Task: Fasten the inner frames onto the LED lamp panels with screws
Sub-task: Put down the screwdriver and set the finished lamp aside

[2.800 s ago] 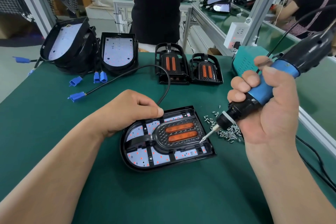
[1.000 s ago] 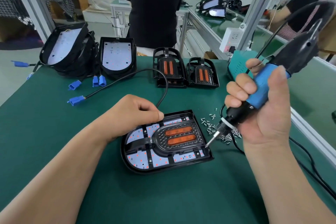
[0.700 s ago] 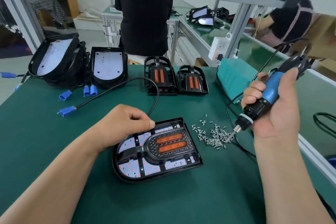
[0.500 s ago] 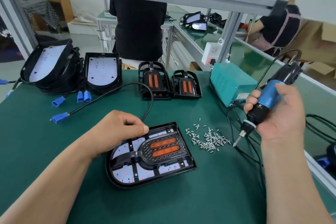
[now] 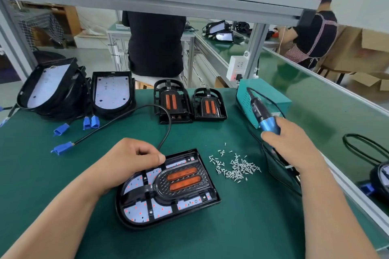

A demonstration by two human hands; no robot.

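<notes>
Two hands | right hand (image 5: 292,145) has carried screwdriver (image 5: 267,124) off LED lamp panel (image 5: 136,214) toward table's (image 5: 52,178) right edge, fist round it | left hand (image 5: 130,160), fingers curled, holds panel's far rim, mid-table near front edge.

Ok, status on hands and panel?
Left hand holds panel at far edge. Right hand grips driver, clear of panel. Screws loose beside panel; nothing in the way.

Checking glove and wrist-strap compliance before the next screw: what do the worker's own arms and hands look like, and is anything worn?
Nothing worn shows. The left hand and right hand are bare: no gloves, rings or tape visible. The left forearm and right forearm are bare too, with no sleeves, watch or wrist strap as far as the picture's edge.
</notes>
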